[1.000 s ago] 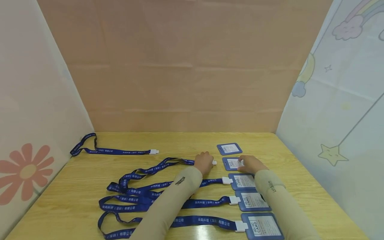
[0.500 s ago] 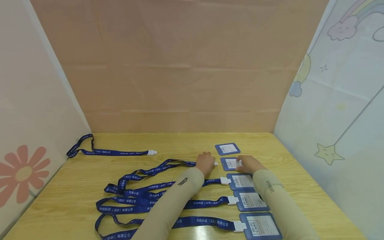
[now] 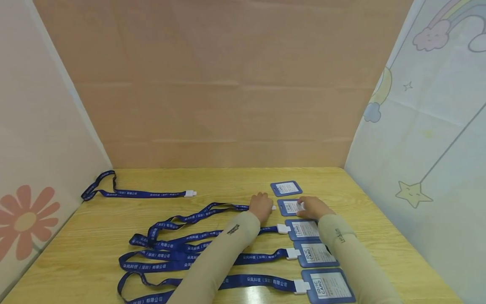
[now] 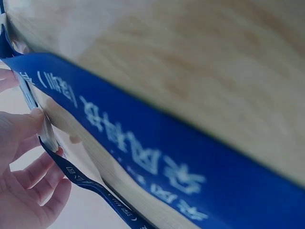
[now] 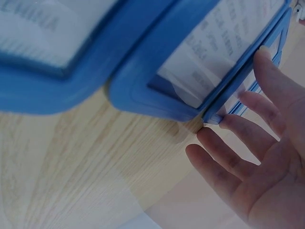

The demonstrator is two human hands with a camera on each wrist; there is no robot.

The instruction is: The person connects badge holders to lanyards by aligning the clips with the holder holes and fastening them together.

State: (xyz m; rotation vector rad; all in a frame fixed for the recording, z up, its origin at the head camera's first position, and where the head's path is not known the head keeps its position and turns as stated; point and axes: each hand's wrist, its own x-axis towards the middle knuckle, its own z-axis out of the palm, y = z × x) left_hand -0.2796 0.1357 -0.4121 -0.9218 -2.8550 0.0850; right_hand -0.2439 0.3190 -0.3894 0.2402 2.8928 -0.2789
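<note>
In the head view my left hand (image 3: pixel 261 207) holds the white clip end of a blue lanyard (image 3: pixel 205 214) low over the table. Its thumb and fingers pinch that white clip (image 4: pixel 48 133) in the left wrist view. Just to the right, my right hand (image 3: pixel 316 207) grips a blue ID card holder (image 3: pixel 283 207) by its edges. The right wrist view shows the thumb (image 5: pixel 267 64) on one edge and the fingers on the opposite side. A small gap lies between the clip and the holder's left end. Most of the clip is hidden by the left hand in the head view.
Nearer me lie several ID card holders (image 3: pixel 314 287) in a column, with lanyard clips (image 3: pixel 302 287) at their left ends. Behind the held one is another holder (image 3: pixel 286 188). A separate lanyard (image 3: pixel 149 194) lies at the back left. Panels bound the table on three sides.
The head view has shifted slightly, so the table things appear a little further left. Both hands keep their hold on the lanyard clip and the ID card holder, with hardly any movement.
</note>
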